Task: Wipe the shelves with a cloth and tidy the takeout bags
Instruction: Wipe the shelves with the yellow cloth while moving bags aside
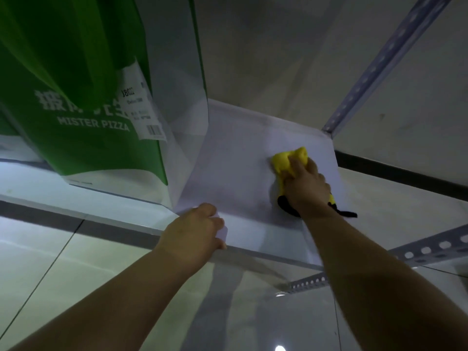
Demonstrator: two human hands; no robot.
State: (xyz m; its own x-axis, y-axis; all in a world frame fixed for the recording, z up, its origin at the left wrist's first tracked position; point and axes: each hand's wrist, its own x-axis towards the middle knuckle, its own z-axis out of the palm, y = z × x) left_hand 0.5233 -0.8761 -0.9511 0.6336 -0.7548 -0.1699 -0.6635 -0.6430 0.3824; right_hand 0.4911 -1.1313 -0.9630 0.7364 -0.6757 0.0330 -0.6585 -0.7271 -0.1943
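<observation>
1. Standing upright at the left of the white flat shelf board (240, 148) is a tall green paper takeout bag (83, 97) with white lettering and a printed white receipt label (141, 107). Whether it needs further tidying cannot be told.
2. The left hand (195, 229) curls its fingers over the shelf board's front edge, just right of the bag. It grips the lip, likely as a brace, and the forearm reaches up from below.
3. The bare board between the hands shows no clear line between wiped and unwiped areas, so the wiping seems to be mid-course.
4. The right hand (304, 186) grips a bunched yellow cloth (286, 160) with black trim, fingers curled into it. It presses the cloth flat on the board near the right rear corner, arm stretched forward.
5. A perforated grey metal upright (379, 64) rises beyond; other shelves are out of view, so they probably remain to be wiped.
</observation>
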